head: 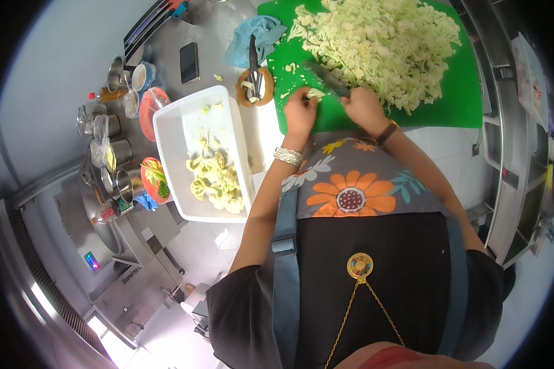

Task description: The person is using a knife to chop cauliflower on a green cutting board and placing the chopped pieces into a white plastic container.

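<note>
My left hand (300,114) pinches a small cauliflower floret (316,94) against the green cutting board (464,99). In my right hand (364,110) is a knife (325,77), its blade blurred and slanting up and left, just right of the floret. A large heap of chopped cauliflower (383,50) covers much of the board beyond the knife. Small crumbs and a loose piece (291,68) are scattered near my left hand. To the left, a white plastic tub (168,161) holds larger cauliflower florets (217,182).
Left of the board lie a blue cloth (237,48) and a black-handled metal tool (253,57) over a brown ring (268,87). A phone (189,63) rests on the steel counter. Metal pots (120,152) and orange plates (152,113) stand beyond the tub. Steel shelving (512,184) is at right.
</note>
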Demonstrator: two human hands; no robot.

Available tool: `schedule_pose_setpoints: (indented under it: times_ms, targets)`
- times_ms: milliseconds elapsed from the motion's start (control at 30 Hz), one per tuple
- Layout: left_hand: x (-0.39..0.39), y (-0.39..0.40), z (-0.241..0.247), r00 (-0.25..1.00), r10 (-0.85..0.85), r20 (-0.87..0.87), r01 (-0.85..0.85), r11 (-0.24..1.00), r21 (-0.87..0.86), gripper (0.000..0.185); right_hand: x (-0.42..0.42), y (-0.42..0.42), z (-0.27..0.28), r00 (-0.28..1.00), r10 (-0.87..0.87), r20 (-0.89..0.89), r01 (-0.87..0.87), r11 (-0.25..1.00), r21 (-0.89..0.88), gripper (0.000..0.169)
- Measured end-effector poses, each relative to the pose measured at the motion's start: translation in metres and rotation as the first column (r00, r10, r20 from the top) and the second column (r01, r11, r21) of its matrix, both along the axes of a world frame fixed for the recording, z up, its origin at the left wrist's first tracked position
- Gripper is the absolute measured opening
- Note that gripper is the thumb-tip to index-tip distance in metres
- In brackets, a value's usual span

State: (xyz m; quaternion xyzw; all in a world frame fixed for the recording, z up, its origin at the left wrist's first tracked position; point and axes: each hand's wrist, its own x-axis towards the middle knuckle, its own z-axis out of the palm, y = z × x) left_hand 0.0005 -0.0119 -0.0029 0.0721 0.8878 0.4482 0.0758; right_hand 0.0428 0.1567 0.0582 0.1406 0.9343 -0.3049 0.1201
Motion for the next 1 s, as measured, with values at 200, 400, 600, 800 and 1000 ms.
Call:
schedule_pose_setpoints:
  times_ms: [200,400,600,800,1000]
  targets:
    - [0.001,0.044,0.021,0.983,-0.130,0.132,0.063,0.906,0.419,0.055,0.009,0.033,0.009,0.981,-0.070,-0.179,0.087,0.992,0.086,0.030]
    - [-0.015,-0.106,0.085,0.910,0.351,-0.219,-0.313,0.930,0.193,0.020,0.021,0.010,0.014,0.992,0.111,-0.067,-0.119,0.986,-0.117,0.027]
    - [0.024,-0.261,0.056,0.976,0.150,-0.161,-0.220,0.682,-0.698,0.042,0.032,0.023,-0.014,0.996,0.088,0.018,-0.084,0.985,-0.147,0.027]
    - [0.014,-0.280,0.042,0.945,0.299,-0.135,-0.320,0.752,-0.576,0.040,0.030,0.022,0.006,0.989,0.147,-0.023,-0.148,0.989,-0.002,0.027]
    - [-0.006,-0.164,0.137,0.907,0.364,0.212,-0.416,0.852,0.319,0.047,0.033,0.014,0.004,0.997,0.072,0.025,-0.071,0.997,-0.040,0.026]
